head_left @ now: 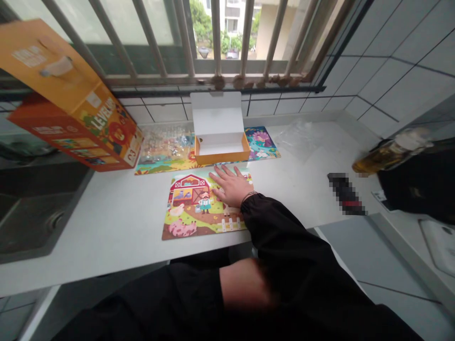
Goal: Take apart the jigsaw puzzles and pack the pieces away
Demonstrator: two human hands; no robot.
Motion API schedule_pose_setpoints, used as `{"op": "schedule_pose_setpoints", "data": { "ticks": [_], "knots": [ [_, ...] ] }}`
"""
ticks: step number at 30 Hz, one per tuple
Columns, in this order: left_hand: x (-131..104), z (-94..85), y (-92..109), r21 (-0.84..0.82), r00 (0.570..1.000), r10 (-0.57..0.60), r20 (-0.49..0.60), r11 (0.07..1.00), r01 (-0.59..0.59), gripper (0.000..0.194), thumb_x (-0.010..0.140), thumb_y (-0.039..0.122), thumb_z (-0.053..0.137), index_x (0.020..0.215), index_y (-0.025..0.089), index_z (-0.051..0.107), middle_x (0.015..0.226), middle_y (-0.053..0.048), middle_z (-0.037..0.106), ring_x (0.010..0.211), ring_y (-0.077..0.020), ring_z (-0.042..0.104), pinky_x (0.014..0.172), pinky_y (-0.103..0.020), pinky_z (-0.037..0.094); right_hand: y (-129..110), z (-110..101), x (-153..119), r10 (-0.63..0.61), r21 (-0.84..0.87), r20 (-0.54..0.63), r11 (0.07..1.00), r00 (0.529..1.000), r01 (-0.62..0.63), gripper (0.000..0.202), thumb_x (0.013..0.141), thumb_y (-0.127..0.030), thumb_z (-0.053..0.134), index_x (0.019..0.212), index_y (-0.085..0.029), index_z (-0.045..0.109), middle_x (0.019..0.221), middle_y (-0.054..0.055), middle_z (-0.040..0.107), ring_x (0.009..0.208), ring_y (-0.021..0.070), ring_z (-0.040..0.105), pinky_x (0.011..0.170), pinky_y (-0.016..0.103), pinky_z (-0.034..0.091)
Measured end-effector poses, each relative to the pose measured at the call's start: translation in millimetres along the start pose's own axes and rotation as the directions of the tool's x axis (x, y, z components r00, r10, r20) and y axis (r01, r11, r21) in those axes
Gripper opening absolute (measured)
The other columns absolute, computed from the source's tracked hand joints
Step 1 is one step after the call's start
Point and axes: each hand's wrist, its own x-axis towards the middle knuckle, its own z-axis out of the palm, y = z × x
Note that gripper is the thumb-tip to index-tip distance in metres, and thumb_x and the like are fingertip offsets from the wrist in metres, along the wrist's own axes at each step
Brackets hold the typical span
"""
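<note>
A farm picture board [209,220], printed with a red barn, a farmer, a pig and a white fence, lies on the counter in front of me. My right hand [232,188] rests palm down across its upper right part, fingers spread, hiding some of the print. Close to my body is my left hand [245,284], blurred and partly covered by the right sleeve; its fingers are hidden. Just beyond the board stands a small orange box [223,154] with its white lid raised. It sits on other colourful picture boards [263,142].
Crumpled clear plastic [167,142] lies on the back boards, with another clear wrapper [298,137] to the right. A tall orange carton [106,128] stands beside the sink [39,213]. At right are a pixelated dark object [346,194], a bottle [391,151] and a black bag [423,180].
</note>
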Motion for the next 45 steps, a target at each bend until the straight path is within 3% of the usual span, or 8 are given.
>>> {"op": "schedule_pose_setpoints", "data": {
  "ticks": [2,4,9,16,22,30,39,45],
  "knots": [
    [-22,-21.7,-16,0.022,0.995,-0.081,-0.058,0.996,0.082,0.015,0.106,0.030,0.065,0.101,0.021,0.075,0.102,-0.008,0.078,0.097,-0.0221,0.073,0.098,-0.040,0.063,-1,0,-1,-0.004,0.002,0.007,1.000,1.000,0.003,0.067,0.114,-0.056,0.040,0.174,-0.026,0.037,0.186,0.008,0.025,0.172,0.0362,0.022,0.137,0.070,0.017],
    [-48,-45.0,-39,0.054,0.939,-0.302,-0.162,0.948,0.314,0.021,0.106,0.027,0.059,0.117,0.020,0.076,0.122,-0.012,0.079,0.120,-0.0271,0.071,0.114,-0.047,0.057,-1,-1,-1,-0.018,0.000,0.026,1.000,1.000,0.018,0.068,0.114,-0.056,0.039,0.175,-0.025,0.036,0.186,0.008,0.023,0.173,0.0363,0.021,0.138,0.070,0.016],
    [-100,-66.7,-101,0.182,0.581,-0.793,-0.183,0.553,0.813,0.062,0.111,0.046,0.050,0.167,0.019,0.049,0.176,-0.016,0.045,0.165,-0.0360,0.038,0.135,-0.063,0.029,-3,-1,-2,-0.045,-0.019,0.024,0.999,0.999,0.045,0.069,0.114,-0.053,0.040,0.175,-0.022,0.036,0.186,0.009,0.023,0.172,0.0368,0.021,0.137,0.070,0.016],
    [-102,-55.4,-130,0.225,0.408,-0.885,-0.224,0.361,0.905,0.069,0.111,0.058,0.040,0.173,0.026,0.042,0.184,-0.009,0.030,0.170,-0.0346,0.028,0.137,-0.060,0.021,-10,5,-5,-0.005,-0.050,-0.013,0.999,1.000,0.005,0.062,0.113,-0.037,0.038,0.173,-0.022,0.041,0.184,0.009,0.031,0.171,0.0323,0.028,0.137,0.060,0.023],
    [-100,-56.3,-131,0.198,0.303,-0.907,-0.294,0.252,0.947,0.070,0.111,0.057,0.036,0.173,0.025,0.045,0.184,-0.009,0.031,0.168,-0.0383,0.031,0.137,-0.061,0.019,-18,12,-17,0.296,-0.043,-0.064,0.953,0.953,-0.299,0.068,0.113,-0.054,0.037,0.175,-0.025,0.037,0.186,0.010,0.025,0.171,0.0342,0.025,0.136,0.064,0.022],
    [-106,-55.6,-134,0.139,0.212,-0.928,-0.307,0.177,0.974,0.075,0.111,0.062,0.031,0.174,0.023,0.041,0.184,-0.010,0.029,0.170,-0.0389,0.026,0.136,-0.064,0.022,-26,13,-58,0.544,0.002,-0.027,0.839,0.839,-0.544,0.078,0.112,-0.060,0.027,0.178,-0.019,0.028,0.187,0.011,0.019,0.173,0.0332,0.017,0.137,0.066,0.017],
    [-145,-64.4,-104,0.188,0.349,-0.899,-0.265,0.307,0.933,0.070,0.113,0.057,0.032,0.175,0.023,0.037,0.184,-0.015,0.028,0.170,-0.0356,0.027,0.133,-0.065,0.026,-33,10,-101,0.561,0.028,-0.030,0.828,0.827,-0.561,0.079,0.111,-0.056,0.031,0.179,-0.017,0.023,0.188,0.012,0.016,0.172,0.0366,0.020,0.136,0.070,0.017],
    [-171,-64.7,-87,0.201,0.355,-0.912,-0.207,0.315,0.927,0.072,0.113,0.055,0.034,0.174,0.019,0.039,0.185,-0.014,0.025,0.170,-0.0366,0.029,0.135,-0.065,0.025,-31,13,-102,0.590,0.025,-0.029,0.807,0.807,-0.590,0.078,0.111,-0.057,0.031,0.178,-0.017,0.027,0.187,0.015,0.018,0.173,0.0361,0.018,0.136,0.070,0.015]
  ]
}}
